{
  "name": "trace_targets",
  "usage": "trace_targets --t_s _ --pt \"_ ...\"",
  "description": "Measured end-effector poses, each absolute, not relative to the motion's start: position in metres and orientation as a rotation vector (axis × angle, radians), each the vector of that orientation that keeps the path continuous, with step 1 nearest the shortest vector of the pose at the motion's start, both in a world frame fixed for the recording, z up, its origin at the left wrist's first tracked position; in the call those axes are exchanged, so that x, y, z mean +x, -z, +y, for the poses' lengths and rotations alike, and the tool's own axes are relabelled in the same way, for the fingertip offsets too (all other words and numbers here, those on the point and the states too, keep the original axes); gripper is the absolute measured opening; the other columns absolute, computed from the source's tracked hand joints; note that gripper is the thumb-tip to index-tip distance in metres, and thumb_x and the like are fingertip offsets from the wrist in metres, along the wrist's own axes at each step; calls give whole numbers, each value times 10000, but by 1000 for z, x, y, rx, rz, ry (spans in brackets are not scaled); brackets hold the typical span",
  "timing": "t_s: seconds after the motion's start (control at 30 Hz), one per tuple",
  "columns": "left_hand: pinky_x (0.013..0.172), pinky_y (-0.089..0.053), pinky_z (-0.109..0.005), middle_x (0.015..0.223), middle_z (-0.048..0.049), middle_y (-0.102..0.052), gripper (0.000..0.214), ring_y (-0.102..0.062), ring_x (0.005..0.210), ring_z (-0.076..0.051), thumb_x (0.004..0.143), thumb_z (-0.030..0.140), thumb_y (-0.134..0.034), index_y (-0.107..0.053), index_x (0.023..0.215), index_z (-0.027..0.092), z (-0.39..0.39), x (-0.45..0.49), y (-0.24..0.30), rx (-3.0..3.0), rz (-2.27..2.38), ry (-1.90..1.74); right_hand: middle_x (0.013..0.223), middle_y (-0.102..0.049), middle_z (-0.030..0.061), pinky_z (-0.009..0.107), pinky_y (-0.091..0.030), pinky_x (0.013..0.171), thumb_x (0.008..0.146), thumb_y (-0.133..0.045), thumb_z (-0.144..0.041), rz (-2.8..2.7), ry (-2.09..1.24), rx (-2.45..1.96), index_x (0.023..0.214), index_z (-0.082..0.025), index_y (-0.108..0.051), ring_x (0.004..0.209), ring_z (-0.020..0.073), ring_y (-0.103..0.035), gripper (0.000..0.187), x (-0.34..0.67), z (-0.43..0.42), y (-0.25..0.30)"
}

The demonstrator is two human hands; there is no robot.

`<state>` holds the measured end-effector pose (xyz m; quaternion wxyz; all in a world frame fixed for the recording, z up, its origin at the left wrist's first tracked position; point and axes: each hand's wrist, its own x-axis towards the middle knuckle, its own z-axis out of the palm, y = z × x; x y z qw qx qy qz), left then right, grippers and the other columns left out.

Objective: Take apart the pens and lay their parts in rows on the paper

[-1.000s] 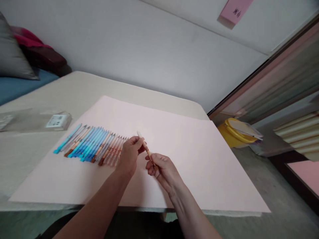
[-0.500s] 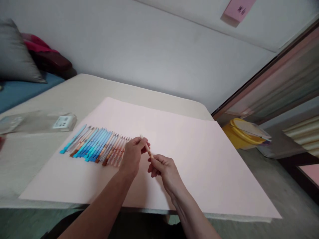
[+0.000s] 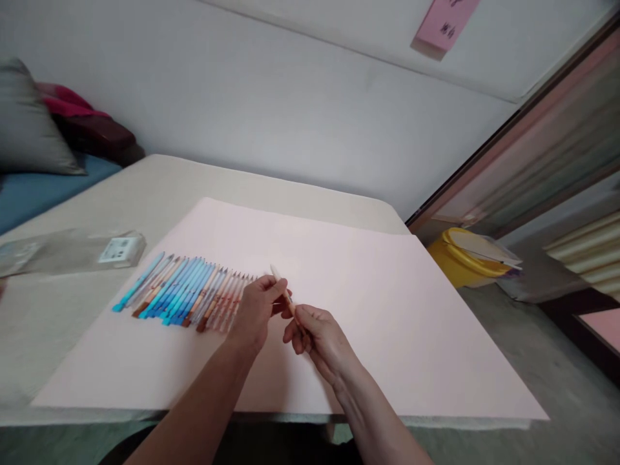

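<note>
A thin pen [image 3: 279,279] with a pale cap end and an orange-brown barrel is held between both hands above a large pink sheet [image 3: 368,303]. My left hand [image 3: 258,309] pinches its upper part with fingers closed. My right hand [image 3: 317,336] grips the lower end, fingers curled round it. Just left of my left hand, a row of several pens [image 3: 186,294] lies side by side on the sheet, blue ones at the left and orange-brown ones at the right.
The pink sheet covers a beige table [image 3: 159,181]. A clear plastic package [image 3: 72,250] with a white label lies at the table's left. A yellow bucket [image 3: 460,258] with papers stands on the floor at the right. Cushions [image 3: 29,129] sit far left.
Both hands have drawn closer together along the pen and sunk slightly toward the sheet. The view has shifted a little. The row of pens has not moved.
</note>
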<state>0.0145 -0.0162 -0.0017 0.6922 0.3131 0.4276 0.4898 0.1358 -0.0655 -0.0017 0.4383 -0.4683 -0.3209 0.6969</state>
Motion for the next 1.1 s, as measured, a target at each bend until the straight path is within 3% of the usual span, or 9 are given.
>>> trace_targets --t_s 0.2,0.37,0.7,0.97,1.1 --pt "626 -480 -247 673 -14 -600 179 -567 617 -97 659 265 -706 -585 678 135 -7 10 6 405 978 -1287 825 -683 91 254 -435 563 789 -592 -460 -850 -1615 -1119 1051 -161 -604 637 152 -624 398 150 -66 -8" --pt "616 -486 -219 677 -17 -600 123 -576 638 -93 671 181 -695 -583 676 131 -5 6 4 298 919 -1325 918 -687 83 328 -468 762 706 -704 -249 -865 -1663 -976 1016 -188 -646 838 191 -643 321 156 -64 -6" --pt "602 -481 -213 693 -31 -616 147 -574 652 -99 675 216 -713 -601 697 124 -13 9 -2 316 832 -1248 841 -700 58 344 -481 772 633 -765 -242 -796 -1565 -905 909 -205 -693 805 188 -645 288 149 -63 2" --pt "644 -470 -236 709 -29 -622 183 -571 668 -104 690 276 -701 -592 719 131 -11 7 -1 430 872 -1319 856 -698 66 310 -478 708 643 -745 -224 -909 -1563 -1033 914 -180 -671 779 190 -648 284 165 -58 -2" --pt "670 -465 -261 727 -33 -624 215 -571 686 -117 705 333 -678 -592 737 138 -10 7 -1 550 936 -1314 915 -684 71 271 -453 620 712 -685 -259 -1091 -1505 -1142 969 -185 -646 741 167 -626 270 168 -59 -5"
